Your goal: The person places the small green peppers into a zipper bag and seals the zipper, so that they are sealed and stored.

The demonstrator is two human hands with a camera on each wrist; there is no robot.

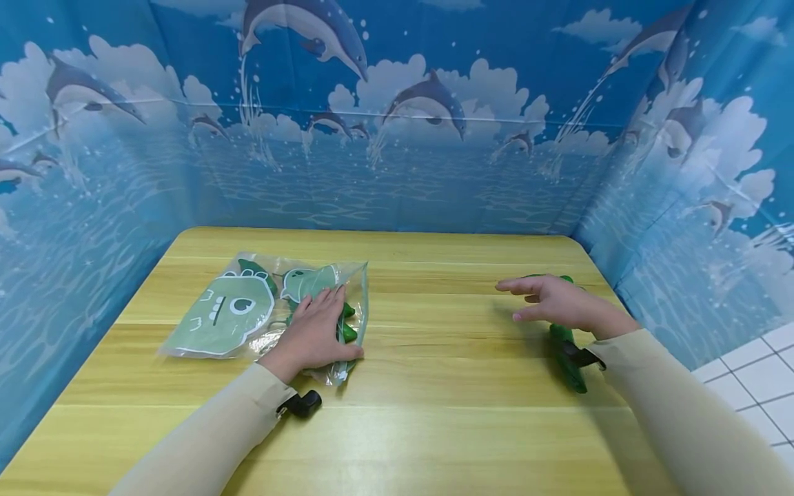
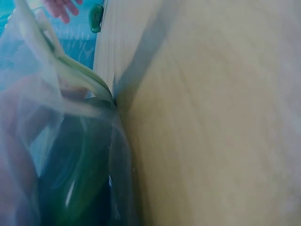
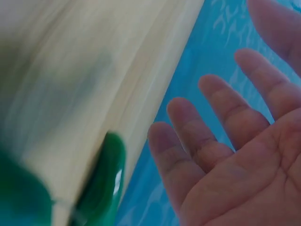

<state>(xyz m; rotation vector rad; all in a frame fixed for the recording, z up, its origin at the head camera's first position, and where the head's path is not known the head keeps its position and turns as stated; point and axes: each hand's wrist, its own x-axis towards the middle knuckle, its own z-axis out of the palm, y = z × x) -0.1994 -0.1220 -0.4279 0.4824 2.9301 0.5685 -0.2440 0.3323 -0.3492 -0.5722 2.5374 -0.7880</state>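
Note:
A clear zip bag (image 1: 232, 313) printed with pale green cartoon dinosaurs lies on the left of the table. Glossy green, pepper-like things (image 1: 349, 334) show inside it. My left hand (image 1: 315, 336) rests on the bag's right part, fingers extended and thumb out to the side. The left wrist view shows the bag's film close up, with a dark green thing (image 2: 80, 174) behind it. Over on the right, my right hand (image 1: 558, 303) is held above long green, pepper-like things (image 1: 571, 368), fingers spread and holding nothing. That hand partly hides them; their exact kind I cannot tell.
The wooden table (image 1: 434, 413) has rounded far corners. A blue curtain (image 1: 397, 179) with dolphins hangs behind it and along both sides. White floor tiles (image 1: 750, 375) show beyond the right edge. Black camera straps (image 1: 300, 404) sit at the wrists.

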